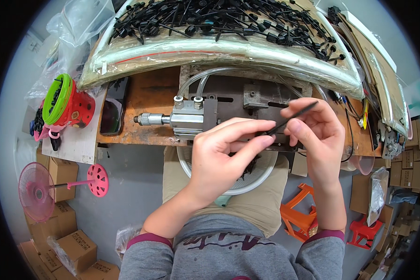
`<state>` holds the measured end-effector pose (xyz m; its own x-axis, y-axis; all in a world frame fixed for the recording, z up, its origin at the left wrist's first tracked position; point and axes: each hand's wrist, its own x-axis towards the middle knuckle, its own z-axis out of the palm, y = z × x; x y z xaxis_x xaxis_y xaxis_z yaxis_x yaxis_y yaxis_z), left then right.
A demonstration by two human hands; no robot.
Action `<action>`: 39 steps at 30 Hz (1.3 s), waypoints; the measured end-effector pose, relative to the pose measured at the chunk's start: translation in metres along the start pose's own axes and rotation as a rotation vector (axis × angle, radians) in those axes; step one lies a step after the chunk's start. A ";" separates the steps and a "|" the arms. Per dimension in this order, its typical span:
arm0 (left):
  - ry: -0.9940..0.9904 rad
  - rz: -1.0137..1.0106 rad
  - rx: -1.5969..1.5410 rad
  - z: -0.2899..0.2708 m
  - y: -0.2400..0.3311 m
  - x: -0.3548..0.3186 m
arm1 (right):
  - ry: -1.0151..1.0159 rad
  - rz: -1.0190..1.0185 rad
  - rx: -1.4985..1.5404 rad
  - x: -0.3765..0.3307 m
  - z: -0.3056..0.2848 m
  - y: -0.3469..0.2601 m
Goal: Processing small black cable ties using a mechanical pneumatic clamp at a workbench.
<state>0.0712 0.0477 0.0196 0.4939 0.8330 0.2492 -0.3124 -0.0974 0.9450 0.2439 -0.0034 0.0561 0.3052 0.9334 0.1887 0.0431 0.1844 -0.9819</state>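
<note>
My left hand [221, 156] pinches the lower end of a thin black plastic stick [283, 124] between thumb and forefinger. From there the stick slants up to the right, across the fingers of my right hand [319, 140], whose thumb and forefinger close around its upper part. Both hands are raised just before a silver pneumatic cylinder [187, 122] with clear hoses, mounted on a dark metal plate. Beneath my left hand, a white plastic basket [186, 165] rests on my lap with black pieces in it, partly hidden by the hand.
Many black stemmed parts [210, 21] are heaped on a raised, film-wrapped board [247, 51] behind the cylinder. On the left stand a red and green bucket [81, 108], a pink fan [36, 191] and cardboard boxes [77, 247]. An orange stool [296, 214] is at lower right.
</note>
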 end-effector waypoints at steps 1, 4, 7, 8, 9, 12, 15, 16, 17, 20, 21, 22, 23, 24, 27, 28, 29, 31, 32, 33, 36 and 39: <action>0.037 -0.037 -0.084 0.000 0.001 -0.001 | -0.011 0.036 0.053 -0.003 0.000 0.003; 0.075 -0.035 -0.168 -0.001 -0.003 -0.003 | -0.131 0.202 0.216 -0.010 -0.005 0.010; 0.041 0.017 -0.028 -0.001 -0.003 -0.007 | -0.122 0.212 0.258 -0.011 -0.003 0.019; 0.023 0.046 0.005 -0.001 -0.002 -0.007 | -0.128 0.218 0.297 -0.012 -0.004 0.023; 0.009 0.077 0.039 -0.001 -0.002 -0.008 | -0.139 0.223 0.335 -0.014 -0.006 0.025; -0.003 0.112 0.026 -0.003 -0.004 -0.010 | -0.191 0.090 0.332 -0.008 -0.006 0.025; 0.010 0.164 0.044 -0.011 -0.007 -0.013 | -0.023 -0.003 0.335 0.011 -0.005 0.003; 0.009 0.176 0.083 -0.013 -0.006 -0.014 | -0.036 -0.034 0.305 0.020 -0.011 -0.002; 0.010 0.189 0.123 -0.014 -0.006 -0.014 | -0.047 -0.100 0.200 0.030 -0.018 -0.004; -0.039 0.244 0.411 -0.009 -0.002 -0.015 | 0.012 -0.380 -0.319 0.075 -0.045 -0.006; -0.058 0.281 0.594 -0.010 -0.007 -0.019 | 0.022 -0.379 -0.460 0.088 -0.050 -0.008; -0.060 0.319 0.699 -0.008 -0.012 -0.021 | 0.027 -0.376 -0.599 0.101 -0.052 -0.011; -0.090 0.346 0.796 -0.009 -0.019 -0.025 | 0.031 -0.372 -0.737 0.112 -0.053 -0.012; -0.119 0.376 0.893 -0.009 -0.026 -0.028 | 0.020 -0.397 -0.860 0.121 -0.053 -0.012; -0.133 0.427 1.101 -0.002 -0.036 -0.032 | -0.023 -0.425 -1.138 0.139 -0.049 -0.011; -0.136 0.431 1.140 -0.001 -0.037 -0.032 | -0.061 -0.404 -1.169 0.145 -0.050 -0.009; -0.139 0.436 1.179 0.001 -0.037 -0.030 | -0.099 -0.383 -1.199 0.150 -0.051 -0.006; -0.139 0.448 1.219 0.000 -0.036 -0.026 | -0.139 -0.339 -1.239 0.158 -0.051 -0.001; -0.139 0.455 1.217 0.000 -0.035 -0.023 | -0.120 -0.355 -1.226 0.157 -0.051 -0.002; -0.138 0.464 1.214 -0.001 -0.035 -0.022 | -0.101 -0.372 -1.213 0.154 -0.050 -0.003; -0.151 0.463 1.215 -0.001 -0.037 -0.021 | -0.036 -0.422 -1.033 0.138 -0.049 -0.005; -0.145 0.453 1.213 -0.001 -0.037 -0.022 | -0.067 -0.418 -0.786 0.100 -0.037 -0.010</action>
<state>0.0715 0.0336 -0.0206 0.6445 0.5384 0.5429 0.4170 -0.8427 0.3406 0.3094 0.0767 0.0841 0.0631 0.8580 0.5097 0.7858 0.2722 -0.5554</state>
